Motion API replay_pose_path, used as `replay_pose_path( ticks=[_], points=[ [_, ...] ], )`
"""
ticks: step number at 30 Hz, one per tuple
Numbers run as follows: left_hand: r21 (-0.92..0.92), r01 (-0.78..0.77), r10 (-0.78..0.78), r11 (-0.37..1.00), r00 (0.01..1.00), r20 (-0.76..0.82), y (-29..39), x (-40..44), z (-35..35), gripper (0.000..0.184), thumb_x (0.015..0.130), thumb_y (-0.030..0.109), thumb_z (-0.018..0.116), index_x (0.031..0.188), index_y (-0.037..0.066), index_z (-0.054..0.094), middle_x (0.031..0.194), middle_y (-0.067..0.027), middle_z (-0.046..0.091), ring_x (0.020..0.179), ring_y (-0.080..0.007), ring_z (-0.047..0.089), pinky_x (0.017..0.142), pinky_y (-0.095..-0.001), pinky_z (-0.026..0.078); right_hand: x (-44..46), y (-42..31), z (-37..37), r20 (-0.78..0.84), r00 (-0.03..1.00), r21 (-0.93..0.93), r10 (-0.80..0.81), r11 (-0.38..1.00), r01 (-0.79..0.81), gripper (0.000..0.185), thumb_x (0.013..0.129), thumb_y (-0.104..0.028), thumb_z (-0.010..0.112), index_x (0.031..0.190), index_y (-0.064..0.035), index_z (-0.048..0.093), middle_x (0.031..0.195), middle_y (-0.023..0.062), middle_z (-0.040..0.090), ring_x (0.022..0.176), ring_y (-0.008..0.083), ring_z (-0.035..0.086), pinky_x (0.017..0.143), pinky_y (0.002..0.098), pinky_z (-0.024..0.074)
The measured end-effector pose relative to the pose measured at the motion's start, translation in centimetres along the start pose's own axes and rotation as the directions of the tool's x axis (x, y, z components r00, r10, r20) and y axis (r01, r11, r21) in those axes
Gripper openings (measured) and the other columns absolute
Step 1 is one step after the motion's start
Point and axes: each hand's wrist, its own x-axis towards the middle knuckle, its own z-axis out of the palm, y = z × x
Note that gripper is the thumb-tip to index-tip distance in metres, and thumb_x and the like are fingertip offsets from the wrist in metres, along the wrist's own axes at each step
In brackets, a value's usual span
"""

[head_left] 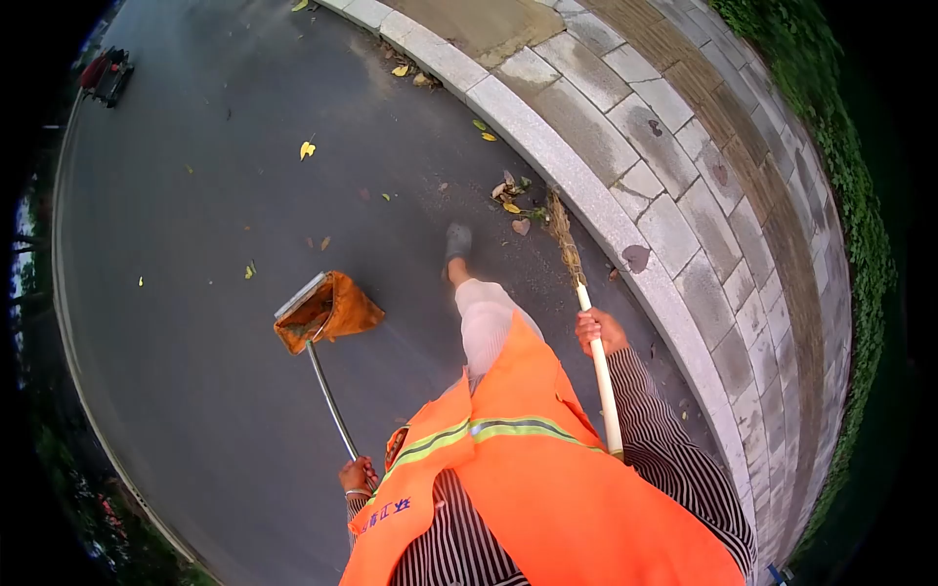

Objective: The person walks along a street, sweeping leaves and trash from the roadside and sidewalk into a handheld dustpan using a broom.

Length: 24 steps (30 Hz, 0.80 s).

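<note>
My left hand (359, 475) is closed round the metal handle of a long-handled dustpan (332, 314), whose orange bag-like scoop hangs out over the road to the left. In my right hand (601, 330) is the pale shaft of a broom (564, 239). Its straw bristles point forward and lie along the kerb. Just left of the bristle tip sits a small heap of dry leaves (510, 192), with a brown leaf (521, 227) beside it.
A pale stone kerb (528, 137) curves along the right, with a paved sidewalk (684, 215) and a green hedge (831, 117) beyond. Yellow leaves (307, 150) are scattered on the asphalt (195, 293). A red vehicle (106, 76) is far ahead at the left.
</note>
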Motion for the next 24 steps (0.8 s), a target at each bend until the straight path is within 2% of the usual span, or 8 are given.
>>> replay_pose_path(
  ticks=[5,7,9,12,15,18,20,24],
  points=[
    [0.026,-0.24,0.235,0.97,0.964,0.126,5.0,5.6,0.2,0.005,0.071,0.001,0.048,0.068,-0.001,0.052,0.051,-0.005,0.046,0.036,-0.0125,0.041,0.03,-0.0246,0.033,5.5,0.9,4.2,-0.282,0.943,0.047,-0.176,0.979,0.196,0.019,0.079,-0.004,0.045,0.063,-0.0069,0.035,0.048,-0.0045,0.032,0.037,0.003,0.032,0.033,0.0159,0.0316],
    [-0.098,0.017,-0.017,0.995,1.0,0.005,10.4,4.7,1.6,0.006,0.072,0.002,0.048,0.068,0.0,0.052,0.052,-0.0045,0.045,0.037,-0.0122,0.041,0.031,-0.025,0.033,8.6,0.5,7.3,-0.337,0.912,0.2,-0.232,0.929,0.31,0.015,0.079,-0.002,0.043,0.068,-0.0044,0.034,0.05,-0.0038,0.032,0.038,0.004,0.032,0.034,0.0168,0.0328],
    [-0.115,0.058,-0.053,0.992,0.997,0.048,14.8,5.8,1.6,0.006,0.072,0.003,0.049,0.067,0.0,0.051,0.052,-0.0043,0.045,0.038,-0.012,0.04,0.032,-0.0252,0.032,12.1,0.9,12.2,-0.313,0.887,0.104,-0.341,0.915,0.389,0.019,0.081,-0.006,0.045,0.066,-0.0052,0.033,0.05,-0.0034,0.032,0.038,0.0048,0.034,0.035,0.0167,0.0327],
    [-0.051,0.056,-0.052,0.997,0.996,0.074,19.9,6.8,2.7,0.007,0.073,0.004,0.049,0.067,0.001,0.051,0.052,-0.0038,0.045,0.038,-0.0119,0.04,0.032,-0.0252,0.032,17.0,-0.4,18.3,-0.152,0.961,0.015,-0.231,0.972,0.236,0.023,0.079,-0.004,0.047,0.061,-0.0073,0.033,0.049,-0.004,0.032,0.039,0.0048,0.034,0.036,0.0177,0.0323],
    [0.004,0.023,-0.023,1.0,0.999,0.036,22.0,7.9,3.0,0.008,0.074,0.005,0.05,0.067,0.001,0.051,0.051,-0.0038,0.045,0.038,-0.0116,0.04,0.031,-0.0245,0.032,18.9,-1.2,23.8,-0.031,0.999,0.132,0.006,0.991,-0.001,0.023,0.078,-0.002,0.047,0.06,-0.0091,0.033,0.048,-0.0044,0.031,0.039,0.0042,0.032,0.036,0.0174,0.0307],
    [0.095,-0.189,0.173,0.977,0.974,0.148,23.7,9.7,2.5,0.008,0.074,0.005,0.051,0.068,0.0,0.052,0.051,-0.0037,0.045,0.038,-0.0113,0.04,0.031,-0.0243,0.032,17.0,-1.9,25.6,-0.006,0.999,0.057,0.054,0.997,-0.053,0.026,0.079,-0.004,0.047,0.058,-0.0107,0.033,0.048,-0.0054,0.031,0.037,0.0019,0.03,0.034,0.0159,0.0286],
    [-0.026,0.053,-0.054,0.998,0.998,-0.03,28.2,6.5,3.8,0.006,0.073,0.004,0.052,0.069,0.0,0.053,0.052,-0.004,0.046,0.038,-0.0118,0.042,0.031,-0.0251,0.034,15.0,-1.9,25.0,-0.031,0.998,0.031,0.05,0.998,-0.049,0.021,0.082,-0.009,0.045,0.061,-0.008,0.039,0.048,-0.0052,0.033,0.038,0.0029,0.031,0.034,0.0172,0.0298],
    [-0.068,0.062,-0.063,0.996,0.998,-0.027,31.7,8.8,3.7,0.004,0.072,0.003,0.053,0.069,0.0,0.053,0.052,-0.0041,0.047,0.038,-0.0124,0.043,0.031,-0.0261,0.035,12.9,-0.1,25.7,-0.087,0.996,0.138,0.021,0.99,-0.008,0.025,0.081,-0.008,0.044,0.058,-0.0096,0.035,0.047,-0.0049,0.033,0.037,0.004,0.032,0.034,0.0173,0.0301]
  ],
)
